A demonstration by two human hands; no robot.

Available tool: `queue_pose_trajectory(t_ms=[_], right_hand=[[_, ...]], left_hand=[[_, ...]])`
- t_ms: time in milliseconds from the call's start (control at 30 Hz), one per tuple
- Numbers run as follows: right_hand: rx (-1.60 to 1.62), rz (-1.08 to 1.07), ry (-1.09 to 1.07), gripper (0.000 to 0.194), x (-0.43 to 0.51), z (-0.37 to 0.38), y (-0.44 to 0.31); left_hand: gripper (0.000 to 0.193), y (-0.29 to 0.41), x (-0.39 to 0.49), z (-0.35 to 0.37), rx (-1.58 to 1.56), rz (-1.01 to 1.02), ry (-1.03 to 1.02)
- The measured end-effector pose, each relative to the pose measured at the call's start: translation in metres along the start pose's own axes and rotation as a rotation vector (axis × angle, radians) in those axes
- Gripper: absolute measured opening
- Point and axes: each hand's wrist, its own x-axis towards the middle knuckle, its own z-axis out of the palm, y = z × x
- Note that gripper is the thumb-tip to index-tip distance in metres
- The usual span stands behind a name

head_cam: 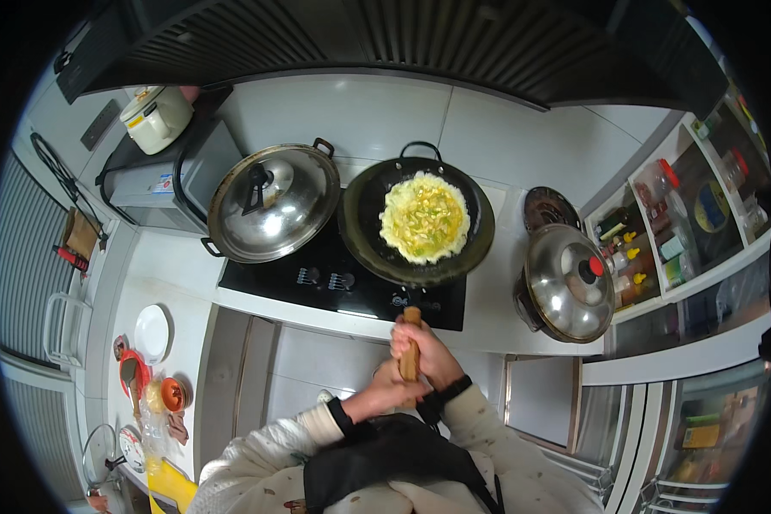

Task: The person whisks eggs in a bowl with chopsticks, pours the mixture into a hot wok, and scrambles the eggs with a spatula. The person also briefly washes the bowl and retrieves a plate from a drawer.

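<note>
Both my hands are closed around the wooden handle (409,365) of a black wok (363,218). My right hand (428,350) grips nearer the pan, and my left hand (389,390) holds the end closer to my body. In the wok lies a round, pale yellow egg omelette (424,218) with green pieces and a glossy, wet-looking middle. Its edge is frilled and whitish. The wok sits over the right side of a black glass cooktop (270,283).
A lidded steel wok (276,212) occupies the cooktop's left side. To the right stands another lidded pan (568,283), beside a bottle shelf (658,257). A white plate (152,334), an orange bowl (175,394) and a spatula (130,379) are on the left counter. The range hood (360,38) hangs above.
</note>
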Motion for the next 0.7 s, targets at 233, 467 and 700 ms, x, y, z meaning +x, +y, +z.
queue_pose_trajectory(t_ms=[233,467,700], right_hand=[[0.053,-0.069,0.040,0.015,0.025,0.004,-0.026],[0.047,-0.008,-0.042,0.015,0.041,-0.036,-0.010],[-0.058,0.058,-0.113,0.028,0.048,-0.053,0.002]], left_hand=[[0.019,0.023,0.025,-0.015,-0.080,0.082,-0.024],[0.019,-0.004,0.034,-0.022,-0.073,0.068,-0.065],[0.027,-0.028,0.031,-0.039,0.015,0.219,0.026]])
